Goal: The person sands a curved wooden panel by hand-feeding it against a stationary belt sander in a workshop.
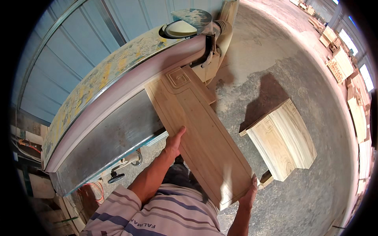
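Biggest thing in my feed is the long belt sander (118,84), running diagonally from lower left up to the top middle, with a pinkish belt along its face and a dull steel worktop (110,137) below it. A ribbed dust hose (225,28) curls off the far end. The concrete floor (275,67) all around is pale with sawdust.

Next down in size is the carved wooden panel (197,129), a long board with a routed border groove and a square spiral motif at its far corner. Its far end lies on the worktop with the top edge up against the belt, and the near end hangs out over the floor toward me.

To the right on the floor sits a stack of similar panels (281,137), same corner motif. I can't tell whether those are sanded already or waiting, so I'd guess we're somewhere mid-batch, with this one in the middle of its edge pass.

Smallest bits: the left hand (173,141) lies flat along the panel's left long edge, thumb spread up over the face, fingers tucked underneath. The right hand (249,194) cups the near right corner, fingers curled around the end. Both are holding the board, pressing it toward the belt as far as I can judge.
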`<state>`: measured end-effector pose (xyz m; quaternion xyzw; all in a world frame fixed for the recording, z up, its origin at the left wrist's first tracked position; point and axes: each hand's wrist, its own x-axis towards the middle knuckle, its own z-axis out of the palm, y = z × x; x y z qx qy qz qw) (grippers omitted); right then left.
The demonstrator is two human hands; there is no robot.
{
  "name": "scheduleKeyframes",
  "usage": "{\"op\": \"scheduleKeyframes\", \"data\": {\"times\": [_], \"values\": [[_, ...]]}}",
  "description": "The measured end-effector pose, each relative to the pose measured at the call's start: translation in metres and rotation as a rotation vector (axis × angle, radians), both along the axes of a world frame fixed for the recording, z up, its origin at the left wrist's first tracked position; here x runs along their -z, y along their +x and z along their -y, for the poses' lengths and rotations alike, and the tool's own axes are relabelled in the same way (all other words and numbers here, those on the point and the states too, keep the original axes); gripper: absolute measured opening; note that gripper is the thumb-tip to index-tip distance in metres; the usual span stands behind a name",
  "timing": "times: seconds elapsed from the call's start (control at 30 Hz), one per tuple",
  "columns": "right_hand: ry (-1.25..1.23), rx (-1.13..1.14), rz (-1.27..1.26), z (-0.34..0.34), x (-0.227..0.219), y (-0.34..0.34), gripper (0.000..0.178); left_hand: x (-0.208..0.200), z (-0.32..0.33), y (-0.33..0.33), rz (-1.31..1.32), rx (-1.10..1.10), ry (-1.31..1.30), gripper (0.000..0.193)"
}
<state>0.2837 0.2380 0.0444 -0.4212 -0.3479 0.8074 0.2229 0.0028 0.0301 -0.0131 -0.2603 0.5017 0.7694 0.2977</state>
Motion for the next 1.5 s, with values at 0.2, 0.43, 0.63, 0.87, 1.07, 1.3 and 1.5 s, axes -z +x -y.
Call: {"op": "scheduleKeyframes", "data": {"times": [0.2, 0.43, 0.63, 0.87, 1.07, 1.3, 1.5], "values": [[0.032, 0.001, -0.021, -0.001, 0.008, 0.007, 0.056, -0.005, 0.0, 0.0, -0.016, 0.019, -0.052, 0.067], [0.078, -0.102, -0.165, -0.008, 0.011, 0.03, 0.06, 0.012, -0.003, 0.023, -0.045, 0.024, 0.056, 0.067], [0.119, -0.105, -0.146, -0.01, 0.008, 0.038, 0.059, -0.002, -0.01, 0.034, -0.015, -0.003, -0.033, 0.072], [0.019, -0.066, -0.151, -0.006, 0.006, 0.024, 0.059, 0.013, 0.0, 0.019, -0.05, 0.016, -0.004, 0.065], [-0.08, 0.025, 0.03, -0.002, 0.016, 0.009, 0.054, 0.003, 0.006, 0.0, 0.01, 0.007, -0.027, 0.065], [-0.118, 0.011, -0.089, 0.001, -0.002, 0.0, 0.051, 0.002, 0.0, -0.001, -0.032, 0.016, 0.014, 0.063], [0.002, 0.09, 0.028, -0.003, 0.013, 0.002, 0.053, 0.014, 0.013, -0.004, -0.056, 0.116, 0.169, 0.063]]}}
